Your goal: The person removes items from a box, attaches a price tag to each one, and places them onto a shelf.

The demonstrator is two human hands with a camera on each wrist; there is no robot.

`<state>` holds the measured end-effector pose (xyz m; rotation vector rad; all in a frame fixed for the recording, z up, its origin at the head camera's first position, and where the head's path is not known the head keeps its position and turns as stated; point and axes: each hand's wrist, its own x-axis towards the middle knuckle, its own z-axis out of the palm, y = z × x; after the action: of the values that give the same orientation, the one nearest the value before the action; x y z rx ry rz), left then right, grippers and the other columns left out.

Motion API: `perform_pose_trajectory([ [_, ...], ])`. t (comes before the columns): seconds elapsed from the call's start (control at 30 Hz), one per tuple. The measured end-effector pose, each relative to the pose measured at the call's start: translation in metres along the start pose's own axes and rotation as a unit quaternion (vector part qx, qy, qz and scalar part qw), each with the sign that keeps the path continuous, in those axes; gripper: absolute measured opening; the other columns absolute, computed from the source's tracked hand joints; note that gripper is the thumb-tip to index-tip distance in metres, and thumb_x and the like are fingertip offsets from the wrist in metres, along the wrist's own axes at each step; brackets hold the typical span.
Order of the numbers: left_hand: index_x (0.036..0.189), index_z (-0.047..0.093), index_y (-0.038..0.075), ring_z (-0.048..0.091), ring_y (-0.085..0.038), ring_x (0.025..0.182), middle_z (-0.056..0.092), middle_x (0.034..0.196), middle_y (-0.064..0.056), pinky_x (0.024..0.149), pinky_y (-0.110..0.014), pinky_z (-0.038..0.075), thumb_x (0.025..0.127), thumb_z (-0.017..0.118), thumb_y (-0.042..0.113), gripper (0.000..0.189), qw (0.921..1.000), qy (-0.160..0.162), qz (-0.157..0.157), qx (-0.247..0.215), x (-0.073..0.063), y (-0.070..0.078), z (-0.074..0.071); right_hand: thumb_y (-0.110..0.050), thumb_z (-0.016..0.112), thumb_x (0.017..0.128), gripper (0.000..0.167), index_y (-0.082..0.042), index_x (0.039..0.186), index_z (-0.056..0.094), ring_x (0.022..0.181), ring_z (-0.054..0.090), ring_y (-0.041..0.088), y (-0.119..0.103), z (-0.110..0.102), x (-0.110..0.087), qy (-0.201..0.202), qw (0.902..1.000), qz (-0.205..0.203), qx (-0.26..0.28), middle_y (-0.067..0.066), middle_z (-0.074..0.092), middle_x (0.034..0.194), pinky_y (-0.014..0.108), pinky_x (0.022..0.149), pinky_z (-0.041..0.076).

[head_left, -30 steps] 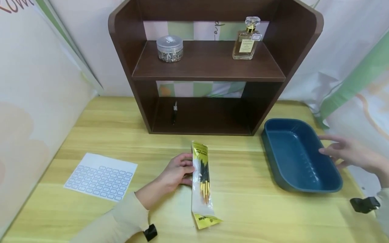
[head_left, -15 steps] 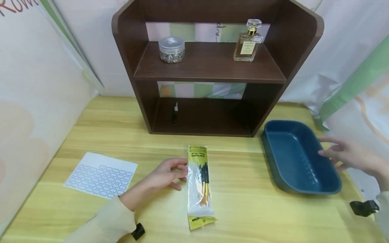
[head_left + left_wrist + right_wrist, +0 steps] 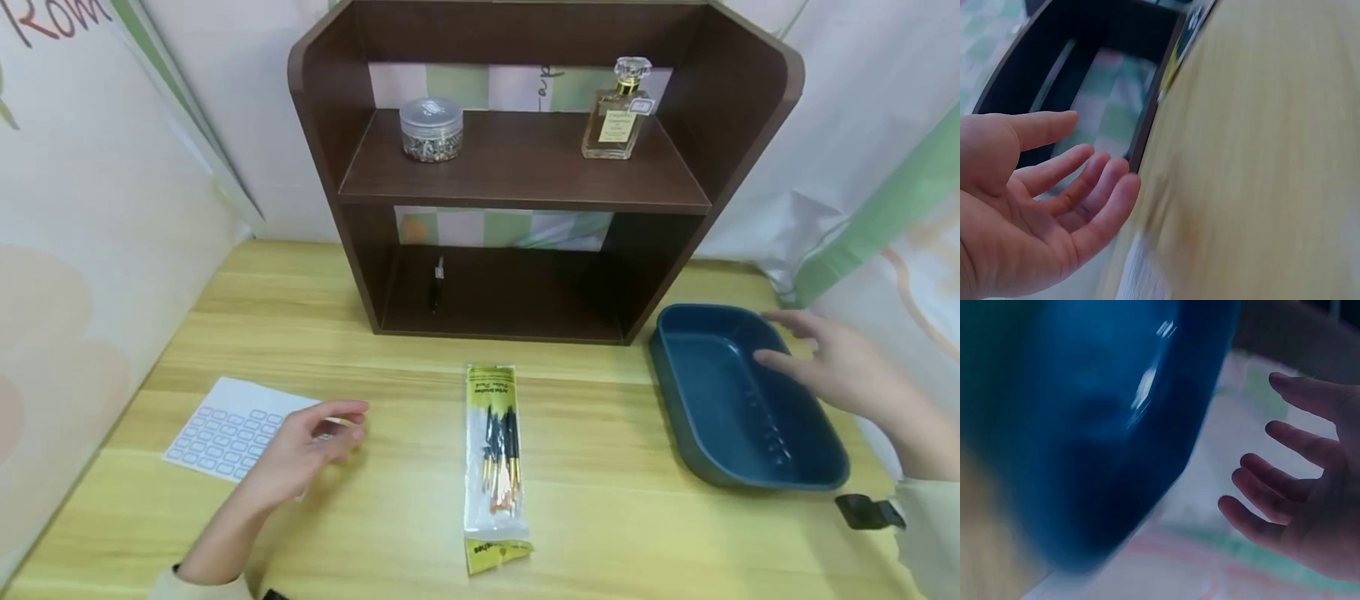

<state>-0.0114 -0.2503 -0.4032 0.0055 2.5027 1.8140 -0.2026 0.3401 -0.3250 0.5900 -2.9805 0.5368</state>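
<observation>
A clear packet of artist brushes [image 3: 497, 467] with yellow ends lies flat on the table in the head view. To its left, my left hand [image 3: 303, 450] hovers over the right side of a white label sheet [image 3: 225, 429], covering part of it. The left wrist view shows that hand [image 3: 1054, 200] with loosely bent fingers and nothing in its grasp. At the right stands a blue plastic bin [image 3: 738, 400] with nothing visible inside. My right hand [image 3: 847, 362] is over its right rim; in the right wrist view its fingers [image 3: 1300, 440] are spread and hold nothing.
A dark brown shelf unit [image 3: 525, 200] stands at the back of the table. Its upper shelf bears a clear-lidded jar [image 3: 432, 132] and a perfume bottle [image 3: 617, 121]. A slim black item [image 3: 436, 287] with a tag lies on the lower shelf.
My left hand has let go of the brush packet and moved left toward the label sheet. The packet lies flatter now. My right hand has lifted from the bin's side to over its rim.
</observation>
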Motion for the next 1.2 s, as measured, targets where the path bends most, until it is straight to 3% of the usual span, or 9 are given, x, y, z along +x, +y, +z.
perform_pose_trajectory([
  [0.13, 0.130, 0.063, -0.002, 0.064, -0.012, 0.097, 0.067, 0.119, -0.018, 0.080, -0.023, 0.055, 0.093, 0.072, 0.011, 0.040, 0.9919, 0.091, -0.004, 0.088, -0.015, -0.009, -0.025, -0.022, 0.075, 0.092, 0.055, 0.003, 0.136, 0.054, 0.112, 0.051, 0.053, -0.040, 0.003, 0.013, 0.031, 0.9984, -0.044, 0.020, 0.035, 0.055, 0.129, 0.063, 0.084, 0.040],
  [0.27, 0.129, 0.063, -0.003, 0.060, -0.001, 0.094, 0.069, 0.114, -0.019, 0.080, -0.013, 0.050, 0.093, 0.073, 0.010, 0.040, 0.9787, 0.153, -0.006, 0.137, -0.027, -0.018, -0.043, -0.018, 0.079, 0.089, 0.050, -0.003, 0.133, 0.061, 0.121, 0.051, 0.043, -0.083, 0.012, 0.027, 0.047, 0.9932, -0.085, 0.064, 0.024, 0.060, 0.130, 0.052, 0.089, 0.042],
  [0.37, 0.130, 0.060, -0.007, 0.062, -0.013, 0.099, 0.066, 0.116, -0.025, 0.077, -0.013, 0.049, 0.092, 0.073, 0.010, 0.043, 0.9701, 0.180, -0.011, 0.162, -0.033, -0.023, -0.054, -0.020, 0.079, 0.089, 0.047, -0.007, 0.132, 0.062, 0.119, 0.053, 0.037, -0.114, 0.022, 0.036, 0.035, 0.9898, -0.102, 0.092, 0.018, 0.061, 0.130, 0.050, 0.087, 0.045],
  [0.43, 0.132, 0.056, -0.009, 0.061, -0.029, 0.107, 0.060, 0.123, -0.031, 0.086, -0.024, 0.051, 0.091, 0.074, 0.010, 0.049, 0.9654, 0.186, -0.019, 0.182, -0.036, -0.024, -0.060, -0.022, 0.077, 0.091, 0.046, -0.009, 0.133, 0.062, 0.118, 0.053, 0.036, -0.134, 0.029, 0.040, 0.020, 0.9865, -0.115, 0.115, 0.016, 0.060, 0.130, 0.052, 0.088, 0.046],
  [0.53, 0.137, 0.048, -0.013, 0.045, -0.053, 0.122, 0.045, 0.136, -0.040, 0.102, -0.054, 0.043, 0.089, 0.076, 0.012, 0.061, 0.9625, 0.178, -0.038, 0.201, -0.037, -0.025, -0.069, -0.023, 0.075, 0.093, 0.043, -0.011, 0.132, 0.062, 0.116, 0.055, 0.033, -0.160, 0.042, 0.047, 0.003, 0.9789, -0.140, 0.148, 0.011, 0.059, 0.130, 0.054, 0.090, 0.048],
  [0.63, 0.140, 0.041, -0.016, 0.029, -0.063, 0.130, 0.035, 0.141, -0.044, 0.105, -0.074, 0.024, 0.086, 0.079, 0.013, 0.072, 0.9592, 0.172, -0.057, 0.217, -0.038, -0.027, -0.074, -0.022, 0.074, 0.094, 0.040, -0.011, 0.131, 0.063, 0.114, 0.057, 0.028, -0.183, 0.057, 0.056, -0.013, 0.9692, -0.163, 0.184, 0.008, 0.060, 0.130, 0.053, 0.095, 0.049],
  [0.93, 0.146, 0.032, -0.014, 0.023, -0.067, 0.129, 0.025, 0.143, -0.049, 0.102, -0.079, 0.020, 0.081, 0.084, 0.032, 0.095, 0.9438, 0.121, -0.087, 0.295, -0.031, -0.040, -0.078, -0.011, 0.078, 0.090, 0.034, -0.008, 0.122, 0.067, 0.103, 0.065, 0.029, -0.245, 0.102, 0.079, -0.073, 0.9233, -0.193, 0.324, 0.007, 0.067, 0.115, 0.044, 0.089, 0.055],
  [1.03, 0.147, 0.032, -0.012, 0.023, -0.068, 0.128, 0.023, 0.144, -0.049, 0.100, -0.080, 0.020, 0.080, 0.084, 0.039, 0.098, 0.9350, 0.110, -0.092, 0.325, -0.029, -0.041, -0.077, -0.010, 0.077, 0.090, 0.033, -0.008, 0.122, 0.068, 0.101, 0.066, 0.026, -0.260, 0.118, 0.085, -0.091, 0.9083, -0.204, 0.353, 0.006, 0.068, 0.113, 0.044, 0.088, 0.055],
  [1.2, 0.148, 0.031, -0.010, 0.022, -0.069, 0.128, 0.021, 0.146, -0.047, 0.099, -0.082, 0.020, 0.082, 0.082, 0.040, 0.097, 0.9306, 0.092, -0.099, 0.340, -0.029, -0.039, -0.074, -0.007, 0.076, 0.090, 0.033, -0.004, 0.122, 0.067, 0.099, 0.066, 0.022, -0.286, 0.145, 0.092, -0.126, 0.8829, -0.233, 0.388, 0.008, 0.068, 0.111, 0.044, 0.085, 0.057],
])
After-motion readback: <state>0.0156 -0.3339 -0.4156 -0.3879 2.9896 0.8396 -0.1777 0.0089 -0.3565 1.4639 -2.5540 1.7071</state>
